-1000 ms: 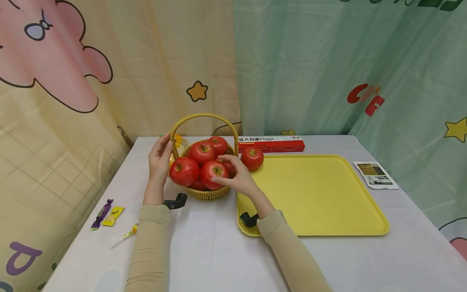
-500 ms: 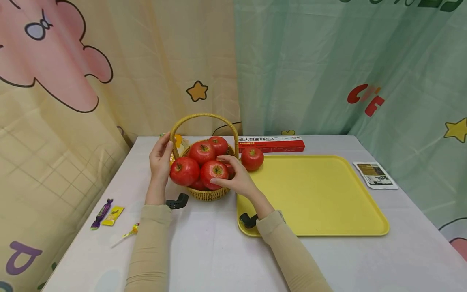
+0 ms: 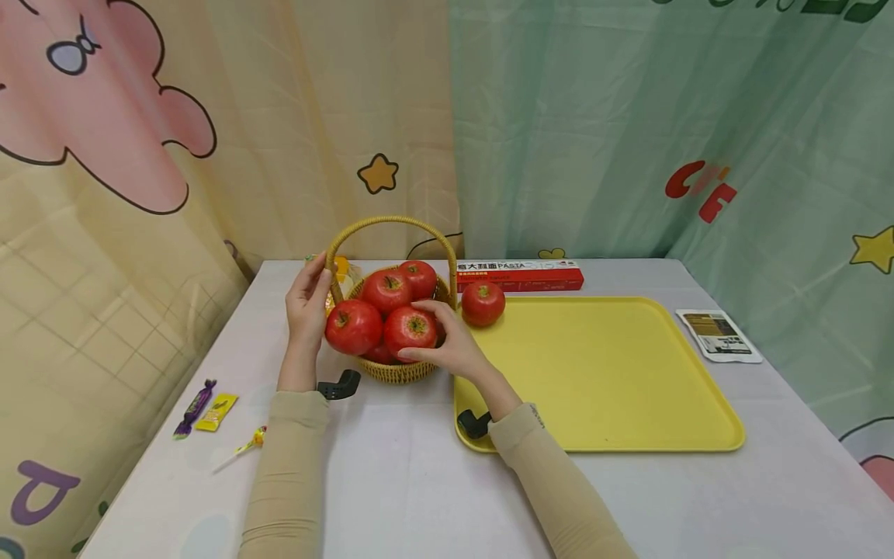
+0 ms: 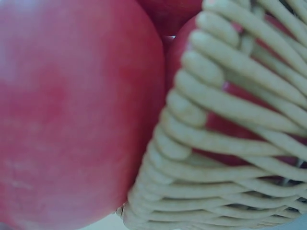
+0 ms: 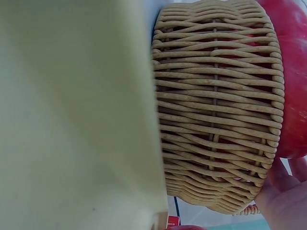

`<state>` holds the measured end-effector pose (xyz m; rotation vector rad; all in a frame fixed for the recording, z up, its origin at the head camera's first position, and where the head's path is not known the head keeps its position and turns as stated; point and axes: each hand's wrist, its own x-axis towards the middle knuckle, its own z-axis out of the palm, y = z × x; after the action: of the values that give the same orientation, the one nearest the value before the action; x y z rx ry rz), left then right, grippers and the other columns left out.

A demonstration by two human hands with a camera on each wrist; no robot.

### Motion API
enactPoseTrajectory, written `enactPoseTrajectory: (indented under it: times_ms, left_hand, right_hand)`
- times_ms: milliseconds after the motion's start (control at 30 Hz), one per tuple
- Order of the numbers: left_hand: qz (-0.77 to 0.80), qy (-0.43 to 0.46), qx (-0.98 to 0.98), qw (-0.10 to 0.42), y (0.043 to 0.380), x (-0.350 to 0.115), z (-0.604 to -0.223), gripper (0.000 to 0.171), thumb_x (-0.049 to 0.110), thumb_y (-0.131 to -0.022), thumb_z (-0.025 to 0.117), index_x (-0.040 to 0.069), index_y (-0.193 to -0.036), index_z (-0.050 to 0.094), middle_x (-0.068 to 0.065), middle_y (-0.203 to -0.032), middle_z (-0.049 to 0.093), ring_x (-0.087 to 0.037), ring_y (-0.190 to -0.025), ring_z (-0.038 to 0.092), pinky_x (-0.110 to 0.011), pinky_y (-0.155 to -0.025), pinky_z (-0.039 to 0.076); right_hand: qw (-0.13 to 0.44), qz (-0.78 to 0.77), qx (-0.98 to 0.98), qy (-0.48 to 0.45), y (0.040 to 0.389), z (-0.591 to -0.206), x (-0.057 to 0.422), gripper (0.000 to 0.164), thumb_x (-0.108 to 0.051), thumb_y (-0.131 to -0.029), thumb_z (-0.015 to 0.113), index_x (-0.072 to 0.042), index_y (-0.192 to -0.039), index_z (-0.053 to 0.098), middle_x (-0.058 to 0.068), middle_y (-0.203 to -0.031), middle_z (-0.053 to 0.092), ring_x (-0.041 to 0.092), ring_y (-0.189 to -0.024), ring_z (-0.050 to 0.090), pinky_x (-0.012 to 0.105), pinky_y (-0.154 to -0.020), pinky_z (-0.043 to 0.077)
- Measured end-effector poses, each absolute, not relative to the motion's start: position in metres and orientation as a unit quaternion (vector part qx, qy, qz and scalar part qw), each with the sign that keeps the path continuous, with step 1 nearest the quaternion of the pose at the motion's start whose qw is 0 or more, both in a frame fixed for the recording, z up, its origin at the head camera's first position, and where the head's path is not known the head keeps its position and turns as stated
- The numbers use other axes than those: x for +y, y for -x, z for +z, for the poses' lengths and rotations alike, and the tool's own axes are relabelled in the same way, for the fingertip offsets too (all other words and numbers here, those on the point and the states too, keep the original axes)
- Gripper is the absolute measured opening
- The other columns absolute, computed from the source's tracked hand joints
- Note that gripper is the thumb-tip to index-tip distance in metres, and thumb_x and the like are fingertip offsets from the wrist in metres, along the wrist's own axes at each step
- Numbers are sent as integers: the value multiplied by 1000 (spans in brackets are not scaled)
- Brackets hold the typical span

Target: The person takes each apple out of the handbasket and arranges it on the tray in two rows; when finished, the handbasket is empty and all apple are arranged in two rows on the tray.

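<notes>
A wicker basket (image 3: pixel 398 374) with a tall arched handle holds several red apples, heaped above its rim. My left hand (image 3: pixel 305 307) holds the left side of the handle, thumb in front. Beside it a large apple (image 3: pixel 354 328) bulges over the rim; this apple (image 4: pixel 72 110) fills much of the left wrist view, where no hand shows. My right hand (image 3: pixel 457 341) grips the front right apple (image 3: pixel 410 330), thumb below and fingers over its right side. In the right wrist view, part of the right hand (image 5: pixel 288 191) shows by the basket rim and the apple (image 5: pixel 292 86).
A yellow tray (image 3: pixel 594 373) lies right of the basket, under the right wrist. One loose apple (image 3: pixel 483 303) sits at its back left corner, before a red pasta box (image 3: pixel 520 277). Wrapped candies (image 3: pixel 195 409) and a lollipop (image 3: pixel 251 442) lie left; a white packet (image 3: pixel 719 336) lies right.
My right hand has shifted slightly left and down, its fingers and thumb settling further round the front right apple. The left hand and the basket stay practically still.
</notes>
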<state>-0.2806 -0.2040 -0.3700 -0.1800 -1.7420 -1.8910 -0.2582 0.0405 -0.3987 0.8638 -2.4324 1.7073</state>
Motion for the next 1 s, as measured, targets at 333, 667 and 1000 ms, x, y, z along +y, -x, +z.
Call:
enactPoseTrajectory:
  times_ms: [333,667,1000]
  left_hand:
    - [-707,72,-647,278,281,-204,-371,35,18,-96,54,9,-130,57,-1,-117,59,-15,-111,54,-27,-100,42]
    - [-710,71,-644,276,280,-203,-370,35,17,-96,54,9,-130,57,1,-117,58,-15,-112,54,-28,-100,42]
    - [-710,76,-641,281,281,-203,-370,35,16,-96,54,8,-130,57,1,-116,58,-15,-111,54,-27,-99,42]
  right_hand:
    - [19,529,-798,-290,260,-401,39,76,-33,-69,84,-29,-133,42,-4,-133,42,15,-121,40,42,-94,46]
    - [27,528,-802,-276,259,-403,40,75,-36,-68,84,-30,-132,44,-5,-132,43,14,-121,41,41,-94,46]
    - [35,500,-817,-287,262,-388,57,73,-38,-69,83,-28,-131,48,-5,-129,46,15,-117,44,41,-92,47]
